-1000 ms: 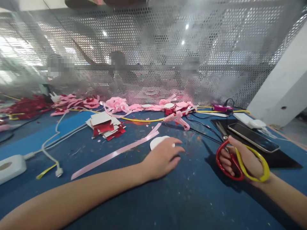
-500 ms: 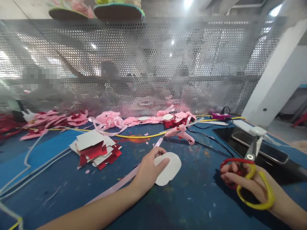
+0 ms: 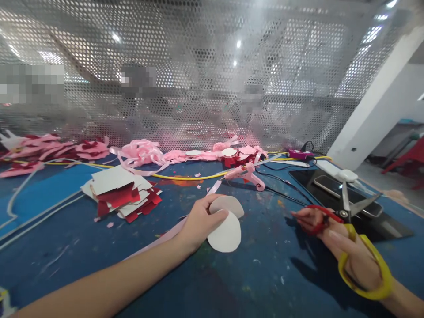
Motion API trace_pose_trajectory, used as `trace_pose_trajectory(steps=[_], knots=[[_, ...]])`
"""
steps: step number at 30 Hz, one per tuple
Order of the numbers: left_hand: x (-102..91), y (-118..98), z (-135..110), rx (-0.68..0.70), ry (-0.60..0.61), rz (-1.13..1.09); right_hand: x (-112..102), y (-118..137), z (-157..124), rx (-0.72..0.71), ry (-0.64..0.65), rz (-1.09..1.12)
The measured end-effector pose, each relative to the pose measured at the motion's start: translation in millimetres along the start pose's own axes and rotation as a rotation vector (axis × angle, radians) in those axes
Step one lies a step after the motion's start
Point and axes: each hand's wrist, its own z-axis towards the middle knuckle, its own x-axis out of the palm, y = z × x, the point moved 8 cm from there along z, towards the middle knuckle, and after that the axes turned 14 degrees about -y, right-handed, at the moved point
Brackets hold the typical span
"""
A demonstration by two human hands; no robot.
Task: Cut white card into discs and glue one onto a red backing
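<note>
1. Head view: the left hand (image 3: 198,223) pinched two white, rounded card pieces (image 3: 225,234) under its thumb, mid-table; nearly stacked half a second earlier, they had fanned apart, seemingly making each easier to handle alone.
2. The right hand (image 3: 336,240) curled loosely around metal scissors with red and yellow handles (image 3: 345,214), nearer the table's right edge; their blades had spread, but touched no card.
3. A pink plastic glue gun (image 3: 249,173) lay towards the far edge.

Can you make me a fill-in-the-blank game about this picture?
1. The round pieces in the left hand are coloured ____.
2. The right hand holds red-and-yellow-handled ____.
3. The glue gun lying on the table is coloured ____.
4. The messy stack shows white and ____ pieces.

Missing words: white; scissors; pink; red.
</note>
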Motion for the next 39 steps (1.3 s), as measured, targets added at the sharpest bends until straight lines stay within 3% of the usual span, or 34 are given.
trace_pose_trajectory(steps=[6,11,17,23,25,28,32,35,39], knots=[[2.5,5,1,-0.05,0.03,-0.138,0,3,-10,-0.207,0.059,-0.293],[0.2,1,5,0.051,0.013,-0.089,3,7,-12,-0.371,0.124,-0.533],[-2.1,-1,5,0.221,-0.024,0.018,9,20,-13,-0.355,0.069,-0.528],[15.1,-2,-7,0.177,0.18,0.094,12,17,-13,-0.326,0.074,-0.559],[20.6,-8,-15,0.281,0.246,0.271,11,15,-13,-0.328,0.104,-0.576],[30.0,-16,-33,0.555,0.34,0.595,7,21,-12,-0.375,0.052,-0.553],[36.8,-20,-50,0.801,0.371,0.805,4,23,-10,-0.395,0.019,-0.512],[38.0,-22,-51,0.855,0.355,0.843,2,20,-7,-0.43,0.02,-0.489],[31.2,-29,-43,0.796,0.253,0.77,-1,19,-2,-0.472,0.022,-0.533]])
